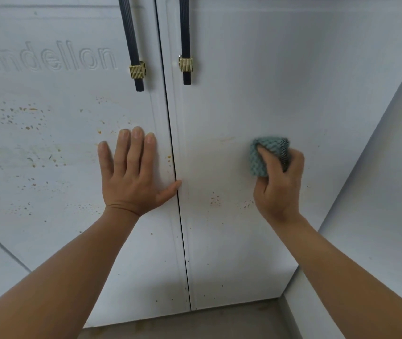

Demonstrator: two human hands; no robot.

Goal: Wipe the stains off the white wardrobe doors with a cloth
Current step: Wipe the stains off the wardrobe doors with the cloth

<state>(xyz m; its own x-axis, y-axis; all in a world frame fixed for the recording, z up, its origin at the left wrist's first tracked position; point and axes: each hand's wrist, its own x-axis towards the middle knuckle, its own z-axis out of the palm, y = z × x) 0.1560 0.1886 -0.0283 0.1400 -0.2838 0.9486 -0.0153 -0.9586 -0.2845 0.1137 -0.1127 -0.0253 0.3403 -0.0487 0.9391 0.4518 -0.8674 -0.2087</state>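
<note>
Two white wardrobe doors fill the view, the left door (60, 167) and the right door (244, 94), split by a dark gap. Brown stain specks (21, 118) are scattered over the left door, and fainter specks (216, 200) dot the right door below mid-height. My left hand (131, 172) lies flat on the left door, fingers straight, thumb reaching the gap. My right hand (279, 182) grips a bunched teal textured cloth (268, 152) and presses it against the right door.
Two black ribbed handles with gold clasps, the left handle (134, 45) and the right handle (185, 40), hang on either side of the gap. A white side wall (378, 192) stands close on the right. Grey floor (195, 324) shows below the doors.
</note>
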